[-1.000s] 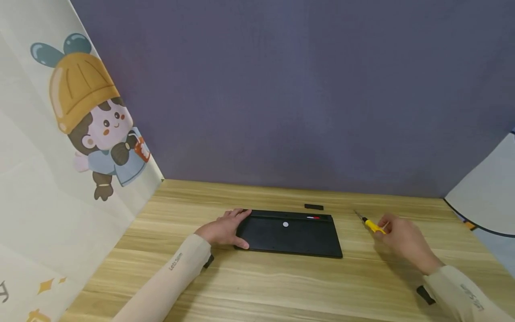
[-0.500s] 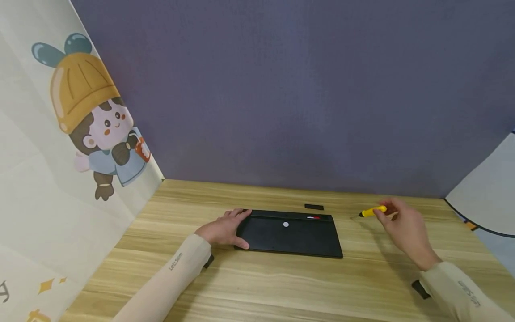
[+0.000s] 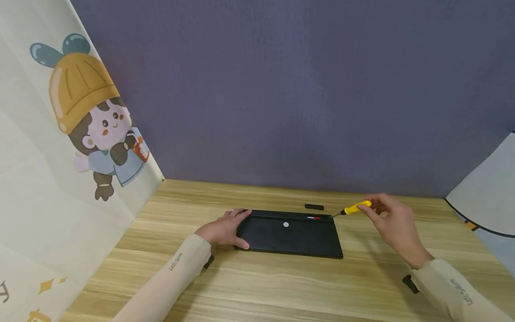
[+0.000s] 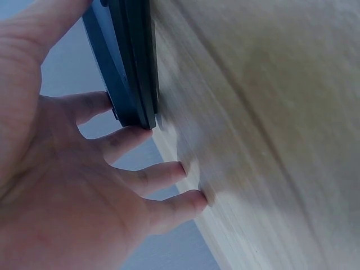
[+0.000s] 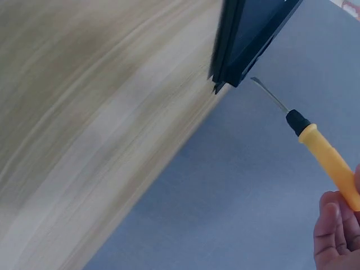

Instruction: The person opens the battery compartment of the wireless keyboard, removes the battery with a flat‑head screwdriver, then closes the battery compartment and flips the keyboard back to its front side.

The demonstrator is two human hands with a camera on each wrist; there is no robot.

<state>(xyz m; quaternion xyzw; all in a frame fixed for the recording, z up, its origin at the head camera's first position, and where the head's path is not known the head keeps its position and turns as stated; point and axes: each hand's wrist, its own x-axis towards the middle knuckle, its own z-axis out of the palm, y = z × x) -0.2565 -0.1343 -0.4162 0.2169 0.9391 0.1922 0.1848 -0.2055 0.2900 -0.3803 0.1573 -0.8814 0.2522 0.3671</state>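
Observation:
A flat black panel that looks like an upside-down keyboard (image 3: 287,239) lies on the table, with a white round sticker and an open slot near its far edge. In that slot sits a small red-and-white battery (image 3: 313,218). My left hand (image 3: 225,229) rests on the panel's left end, its fingers spread and fairly straight, some fingertips on the table in the left wrist view. Between thumb and fingers my right hand (image 3: 396,226) pinches a yellow-handled screwdriver (image 5: 329,160). Its thin metal tip, seemingly bent, is at the panel's far right corner; contact cannot be told.
A small black cover piece (image 3: 314,207) lies behind the panel. The wooden table (image 3: 257,286) meets a dark blue-grey backdrop (image 3: 281,98) at its back edge. A white sheet with a cartoon figure (image 3: 108,129) stands at the left.
My right hand has moved left and slightly away from me, turning the screwdriver so its tip comes to the panel's right corner. My left hand has stayed put.

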